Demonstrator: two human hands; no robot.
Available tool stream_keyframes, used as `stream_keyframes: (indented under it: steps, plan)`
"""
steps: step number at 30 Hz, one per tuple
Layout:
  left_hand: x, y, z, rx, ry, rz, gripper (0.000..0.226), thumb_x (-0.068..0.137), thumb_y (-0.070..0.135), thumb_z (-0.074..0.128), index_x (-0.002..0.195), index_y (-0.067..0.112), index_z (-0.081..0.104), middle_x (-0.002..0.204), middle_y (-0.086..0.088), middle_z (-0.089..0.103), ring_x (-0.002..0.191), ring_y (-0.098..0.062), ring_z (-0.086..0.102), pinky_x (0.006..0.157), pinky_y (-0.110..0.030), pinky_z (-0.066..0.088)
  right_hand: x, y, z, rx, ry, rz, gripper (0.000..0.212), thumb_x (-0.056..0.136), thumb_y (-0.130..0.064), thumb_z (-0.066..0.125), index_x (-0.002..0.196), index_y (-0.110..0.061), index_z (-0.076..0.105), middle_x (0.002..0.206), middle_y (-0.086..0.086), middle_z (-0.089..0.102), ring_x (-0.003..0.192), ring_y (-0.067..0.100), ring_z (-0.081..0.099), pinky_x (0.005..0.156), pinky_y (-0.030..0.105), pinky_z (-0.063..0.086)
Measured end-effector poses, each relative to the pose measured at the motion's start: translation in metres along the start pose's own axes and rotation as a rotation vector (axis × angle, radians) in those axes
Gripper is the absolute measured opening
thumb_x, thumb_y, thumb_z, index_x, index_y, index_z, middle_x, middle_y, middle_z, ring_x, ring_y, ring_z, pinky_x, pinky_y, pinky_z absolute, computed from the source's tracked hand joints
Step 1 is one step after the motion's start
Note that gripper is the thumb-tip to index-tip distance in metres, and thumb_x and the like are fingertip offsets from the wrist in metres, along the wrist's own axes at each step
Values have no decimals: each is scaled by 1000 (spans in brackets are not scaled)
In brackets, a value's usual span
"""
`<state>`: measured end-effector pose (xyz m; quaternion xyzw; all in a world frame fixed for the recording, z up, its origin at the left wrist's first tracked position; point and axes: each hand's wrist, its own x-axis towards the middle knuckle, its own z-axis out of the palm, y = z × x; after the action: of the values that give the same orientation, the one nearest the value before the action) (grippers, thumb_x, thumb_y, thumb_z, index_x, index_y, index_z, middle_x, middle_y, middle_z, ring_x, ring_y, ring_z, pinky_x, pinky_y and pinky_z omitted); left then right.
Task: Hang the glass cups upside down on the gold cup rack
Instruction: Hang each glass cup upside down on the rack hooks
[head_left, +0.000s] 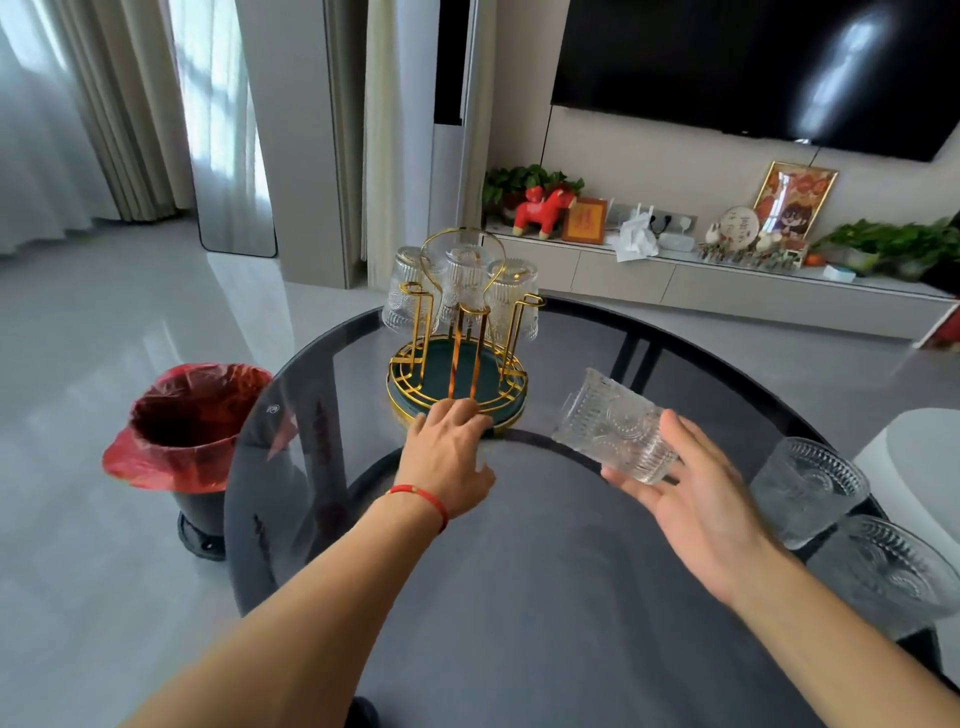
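The gold cup rack (457, 358) with a dark green round base stands on the far side of the dark glass table (519, 571). Three glass cups hang upside down on its back prongs: one at the left (402, 291), one in the middle (464, 280), one at the right (517, 304). The three front prongs are bare. My left hand (447, 452) rests on the near rim of the rack's base. My right hand (696, 499) holds an embossed glass cup (613, 426) tilted on its side, mouth toward the rack. Two more cups (808, 488) (888, 571) stand on the table at the right.
A bin lined with a red bag (187, 431) stands on the floor left of the table. A white seat (914, 441) sits beyond the table's right edge. Behind are a TV cabinet with ornaments (675, 260) and curtains.
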<state>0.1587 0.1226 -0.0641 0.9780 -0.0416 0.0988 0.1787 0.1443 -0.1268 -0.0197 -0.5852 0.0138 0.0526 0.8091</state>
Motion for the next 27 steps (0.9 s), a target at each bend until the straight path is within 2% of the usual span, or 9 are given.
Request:
stream_keyframes:
  steps: [4,7,10,13,15,18,19,22,27]
  plan:
    - [2,12,4,-70,39,34,59,81,30,71,138,19,60,137,-6,53,128,-26,42,107,-41,45,0,-18,26,-50,18,-166,47,88,-42,69,131,-23,68,141,5,67,128,25,66,80,36,65]
    - [-1,18,5,-95,-9,61,60,82,31,71,140,21,57,143,-5,51,131,-26,41,107,-42,46,13,-39,59,-156,17,-302,53,89,-39,73,139,-26,62,124,-15,73,122,7,68,88,44,65]
    - [-4,18,3,-13,-21,70,57,86,29,65,141,23,55,147,-4,51,135,-27,40,112,-46,40,31,-62,101,-246,21,-372,38,94,-32,76,128,-24,60,109,-9,79,106,8,75,97,53,61]
    - [-6,13,1,49,28,5,63,87,26,61,147,23,45,156,-4,42,144,-31,30,119,-53,27,46,-83,143,-489,21,-522,54,89,-42,78,136,-24,58,134,3,69,122,20,67,104,53,56]
    - [-9,8,1,50,-24,-30,73,88,24,60,154,23,32,165,-5,29,152,-34,18,122,-58,20,54,-90,165,-657,-22,-648,64,88,-44,78,144,-21,57,144,4,63,130,18,60,104,40,55]
    - [-12,1,-3,48,-118,-10,78,90,19,57,159,24,22,169,0,19,156,-33,5,123,-58,20,64,-88,188,-837,-58,-767,68,89,-39,78,149,-16,57,152,5,60,130,9,54,84,-2,37]
    - [-12,-1,-3,49,-137,-2,77,90,18,57,159,24,23,170,0,17,157,-32,3,123,-58,21,67,-84,193,-885,-52,-778,69,89,-39,79,149,-15,56,152,5,60,132,12,55,80,-3,34]
    - [-13,-4,-5,46,-151,9,75,90,17,57,158,23,26,170,1,16,157,-30,1,122,-59,22,76,-68,200,-965,-6,-766,70,86,-40,81,147,-13,57,145,7,64,127,20,60,85,15,42]
    - [-13,-5,-7,15,-161,15,73,91,17,58,157,22,28,169,1,18,157,-31,1,118,-59,28,93,-47,202,-1040,14,-709,62,81,-45,82,134,-17,68,137,5,70,123,19,62,88,23,44]
